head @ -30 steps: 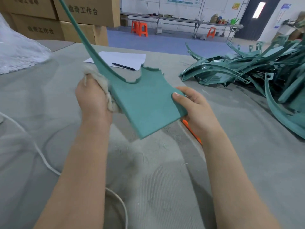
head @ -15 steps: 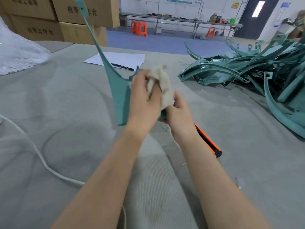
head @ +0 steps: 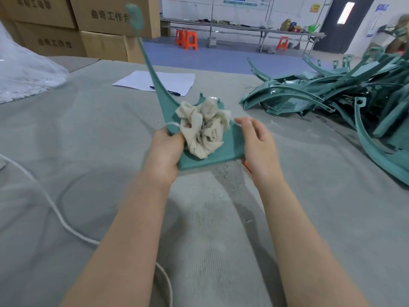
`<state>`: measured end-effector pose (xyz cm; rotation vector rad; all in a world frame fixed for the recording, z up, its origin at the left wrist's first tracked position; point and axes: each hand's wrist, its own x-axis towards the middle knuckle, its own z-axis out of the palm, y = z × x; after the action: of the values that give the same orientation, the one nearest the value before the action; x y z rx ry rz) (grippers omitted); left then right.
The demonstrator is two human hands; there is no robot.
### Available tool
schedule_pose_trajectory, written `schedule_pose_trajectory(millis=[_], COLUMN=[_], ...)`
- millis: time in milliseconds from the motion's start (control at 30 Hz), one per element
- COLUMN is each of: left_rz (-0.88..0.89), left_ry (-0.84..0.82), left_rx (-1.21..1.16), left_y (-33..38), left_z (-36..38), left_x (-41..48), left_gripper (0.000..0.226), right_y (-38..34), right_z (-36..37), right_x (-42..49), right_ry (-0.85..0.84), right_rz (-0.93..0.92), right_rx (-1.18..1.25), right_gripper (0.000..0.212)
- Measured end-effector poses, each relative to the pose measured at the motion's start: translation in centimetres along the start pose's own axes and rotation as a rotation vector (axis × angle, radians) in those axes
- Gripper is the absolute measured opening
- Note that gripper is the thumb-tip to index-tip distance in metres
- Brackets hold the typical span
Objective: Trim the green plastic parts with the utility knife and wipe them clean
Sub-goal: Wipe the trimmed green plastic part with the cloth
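Left hand (head: 164, 151) grips the near-left corner of the green plastic part (head: 223, 151), thumb pinning the rag (head: 204, 129) against the flat panel. Right hand (head: 257, 144) is released: fingers fairly straight, laid along the panel's right edge as a prop, not a grip.

The part is held up off the surface (head: 88, 140), in front of me. The panel is roughly level, and the long thin arm sweeps up and away to a blurred tab at top left.

Handling, my read:
- Light, since one corner grip seems to carry most of it.
- The panel looks stiff and the thin arm looks whippy, so hold by the panel edges and never by the arm.
- The matte face should give decent friction.
- Cut edges may carry burrs, so keep fingertips flat on them.
- The rag is soft and bunched, so it should follow the notches at the far edge.

There is an orange sliver on the surface under my right hand, probably the utility knife (head: 247, 166), but it is mostly hidden. The pile of green parts (head: 321, 96) sits to the right, well apart.
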<state>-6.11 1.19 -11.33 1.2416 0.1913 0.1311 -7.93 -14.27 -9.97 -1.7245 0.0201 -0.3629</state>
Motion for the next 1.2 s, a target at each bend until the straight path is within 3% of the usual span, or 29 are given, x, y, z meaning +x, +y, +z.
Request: schedule_pose_trajectory(millis=[67,167,267,367,500,600,667,767,1000,1133,1200], left_rz=[0.155,0.304,0.105,-0.156,-0.188,-0.192,-0.173,-0.147,-0.135,-0.135,-0.160], left_ry=[0.050,0.028,-0.247,-0.440,-0.447,-0.432,-0.432,-0.420,-0.373,-0.409,-0.396], left_rx=[0.133,0.165,-0.185,-0.500,-0.556,-0.610,-0.552,-0.366,-0.466,-0.335,-0.297], left_y=[0.1,0.1,0.7,1.2,0.7,0.6,0.6,0.5,0.8,0.3,0.3], left_z=[0.6,1.2,1.4,1.0,1.2,1.1,1.2,1.7,0.9,1.7,2.0], left_x=[-0.7,-1.7,-2.3,-2.1,-2.0,-2.1,-2.0,-2.1,-1.4,-1.9,-1.9], left_gripper=[0.015,0.013,0.022,0.036,0.063,0.063,0.060,0.054,0.053,0.055,0.057], right_y=[-0.4,-1.2,-1.3,-1.1,-0.6,-0.1,0.0,0.2,-0.1,0.6,0.5], right_z=[0.2,1.9,3.3,2.7,3.1,4.0,3.9,3.3,6.1,3.5,4.3], right_x=[-0.7,-2.2,-3.1,-2.8,-2.9,-3.0,-2.1,-0.8,-4.0,-0.8,-1.9], right_ry=[0.073,-0.070,-0.232,-0.245,-0.274,-0.277,-0.178,-0.002,-0.220,-0.013,-0.036], right_rz=[-0.201,-0.506,-0.595,-0.543,-0.520,-0.586,-0.552,-0.360,-0.562,-0.367,-0.354], right_rx=[-0.166,-0.321,-0.367,-0.333,-0.434,-0.492,-0.484,-0.517,-0.387,-0.429,-0.410], right_gripper=[0.042,0.056,0.047,0.050,0.057,0.052,0.051,0.060,0.052,0.059,0.061])
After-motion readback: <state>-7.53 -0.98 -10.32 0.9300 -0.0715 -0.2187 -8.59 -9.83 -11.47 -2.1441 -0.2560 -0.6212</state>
